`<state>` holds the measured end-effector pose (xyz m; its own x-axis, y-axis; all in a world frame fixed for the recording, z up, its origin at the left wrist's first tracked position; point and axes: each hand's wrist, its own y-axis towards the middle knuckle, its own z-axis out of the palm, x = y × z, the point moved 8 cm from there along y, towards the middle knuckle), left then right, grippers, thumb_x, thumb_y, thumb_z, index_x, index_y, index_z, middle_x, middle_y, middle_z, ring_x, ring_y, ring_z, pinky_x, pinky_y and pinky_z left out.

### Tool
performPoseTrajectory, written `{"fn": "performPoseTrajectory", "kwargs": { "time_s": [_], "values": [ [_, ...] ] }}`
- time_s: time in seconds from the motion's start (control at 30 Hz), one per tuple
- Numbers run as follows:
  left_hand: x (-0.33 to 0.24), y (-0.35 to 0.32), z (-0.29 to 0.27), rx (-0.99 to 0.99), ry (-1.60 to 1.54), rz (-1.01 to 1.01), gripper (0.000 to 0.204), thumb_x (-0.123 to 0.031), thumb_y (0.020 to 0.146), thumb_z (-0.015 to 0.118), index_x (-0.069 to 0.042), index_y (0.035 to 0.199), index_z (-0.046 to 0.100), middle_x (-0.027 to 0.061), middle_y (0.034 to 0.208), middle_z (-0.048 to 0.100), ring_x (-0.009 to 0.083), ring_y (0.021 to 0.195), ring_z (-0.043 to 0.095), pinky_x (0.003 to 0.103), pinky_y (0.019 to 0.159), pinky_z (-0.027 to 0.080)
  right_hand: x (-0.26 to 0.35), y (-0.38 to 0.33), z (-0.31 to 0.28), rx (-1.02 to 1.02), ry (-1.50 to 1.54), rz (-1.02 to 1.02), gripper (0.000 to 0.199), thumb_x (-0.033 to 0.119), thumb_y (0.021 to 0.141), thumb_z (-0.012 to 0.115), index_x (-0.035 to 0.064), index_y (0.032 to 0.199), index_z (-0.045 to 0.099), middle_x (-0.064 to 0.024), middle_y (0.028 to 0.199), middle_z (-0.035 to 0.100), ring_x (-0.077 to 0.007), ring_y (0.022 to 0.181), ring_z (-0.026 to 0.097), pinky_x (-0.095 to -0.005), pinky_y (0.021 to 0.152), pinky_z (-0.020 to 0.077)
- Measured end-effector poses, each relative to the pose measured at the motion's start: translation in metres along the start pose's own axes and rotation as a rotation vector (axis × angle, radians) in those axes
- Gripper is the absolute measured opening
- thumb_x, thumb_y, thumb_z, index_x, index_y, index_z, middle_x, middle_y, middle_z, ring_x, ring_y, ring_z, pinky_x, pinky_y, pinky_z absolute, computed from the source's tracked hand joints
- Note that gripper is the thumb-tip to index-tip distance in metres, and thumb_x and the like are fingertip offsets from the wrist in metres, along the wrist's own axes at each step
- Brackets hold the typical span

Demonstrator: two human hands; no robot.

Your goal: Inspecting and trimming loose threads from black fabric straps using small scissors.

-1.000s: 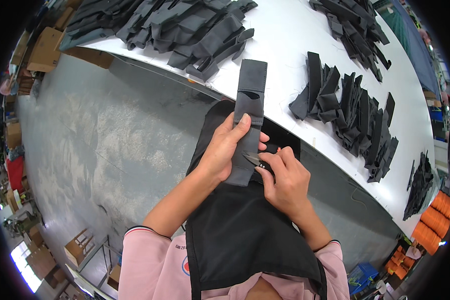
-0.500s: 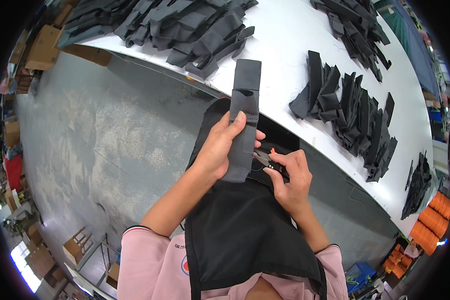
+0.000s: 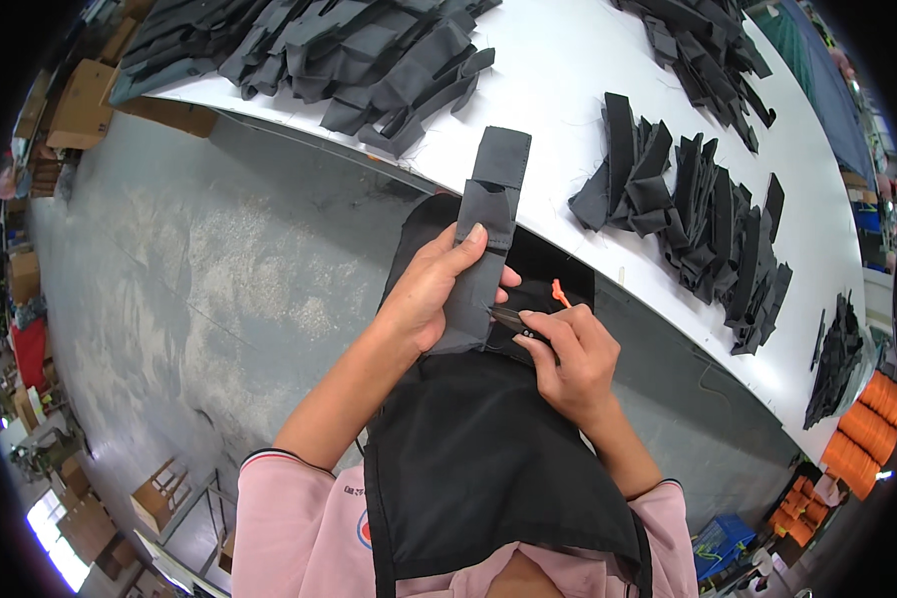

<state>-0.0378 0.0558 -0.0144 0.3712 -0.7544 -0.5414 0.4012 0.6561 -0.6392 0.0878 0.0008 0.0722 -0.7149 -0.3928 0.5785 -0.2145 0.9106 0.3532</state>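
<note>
My left hand [image 3: 437, 279] grips a dark grey fabric strip [image 3: 486, 214], thumb on top and fingers behind. The strip has stitched seams across it and a folded pocket-like layer near its upper part. In my right hand [image 3: 576, 359] is a pair of small thread snips [image 3: 509, 319] with dark handles and an orange tie. The tip of the snips meets the strip's right edge, low on the strip. Whether the blades are closed on a thread is too small to tell. A black apron [image 3: 498, 448] lies under both hands.
Beyond my hands is a white table [image 3: 538, 110] whose edge slants down to the right. Heaps of dark strips [image 3: 369, 70] lie at its far left, with another pile [image 3: 698, 209] at right. Orange rolls [image 3: 857, 434] stand past the right end.
The snips have moved left to the strip's edge and their blades look closer together. The strip's upper end has tilted slightly to the right.
</note>
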Motion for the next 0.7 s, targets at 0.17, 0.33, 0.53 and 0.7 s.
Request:
{"fn": "performPoseTrajectory", "kwargs": {
  "time_s": [0.17, 0.33, 0.53, 0.7],
  "values": [
    [0.002, -0.002, 0.003, 0.003, 0.011, -0.035, 0.027, -0.033, 0.097, 0.049, -0.008, 0.108, 0.050, 0.0112, 0.083, 0.066, 0.0142, 0.067, 0.062, 0.028, 0.058, 0.054, 0.004, 0.002, -0.001, -0.007, -0.047, -0.021, 0.028, 0.003, 0.064, 0.076, 0.0056, 0.091, 0.066, -0.0045, 0.070, 0.055, -0.0194, 0.057, 0.053, -0.0298, 0.051, 0.0417],
    [0.004, 0.000, -0.001, 0.008, 0.014, -0.020, 0.028, -0.034, 0.096, 0.050, -0.009, 0.108, 0.049, 0.0105, 0.083, 0.066, 0.0137, 0.066, 0.062, 0.029, 0.056, 0.053, 0.002, -0.001, -0.011, -0.109, 0.030, 0.023, 0.028, 0.004, 0.065, 0.075, 0.0060, 0.092, 0.066, -0.0032, 0.071, 0.054, -0.0187, 0.056, 0.051, -0.0292, 0.052, 0.0405],
    [0.002, -0.002, 0.000, 0.025, 0.051, -0.012, 0.029, -0.035, 0.096, 0.050, -0.009, 0.108, 0.049, 0.0099, 0.083, 0.066, 0.0135, 0.067, 0.061, 0.029, 0.055, 0.053, 0.006, 0.002, 0.001, 0.025, -0.003, 0.019, 0.029, 0.004, 0.065, 0.075, 0.0067, 0.092, 0.066, -0.0034, 0.075, 0.054, -0.0194, 0.057, 0.052, -0.0296, 0.051, 0.0410],
    [0.004, -0.003, 0.001, 0.036, 0.051, -0.028, 0.029, -0.035, 0.096, 0.050, -0.009, 0.110, 0.049, 0.0098, 0.083, 0.066, 0.0137, 0.067, 0.062, 0.029, 0.056, 0.053, 0.001, 0.000, -0.008, -0.079, 0.046, 0.117, 0.026, 0.003, 0.067, 0.074, 0.0057, 0.091, 0.065, -0.0057, 0.074, 0.052, -0.0210, 0.060, 0.054, -0.0301, 0.054, 0.0434]
  ]
}}
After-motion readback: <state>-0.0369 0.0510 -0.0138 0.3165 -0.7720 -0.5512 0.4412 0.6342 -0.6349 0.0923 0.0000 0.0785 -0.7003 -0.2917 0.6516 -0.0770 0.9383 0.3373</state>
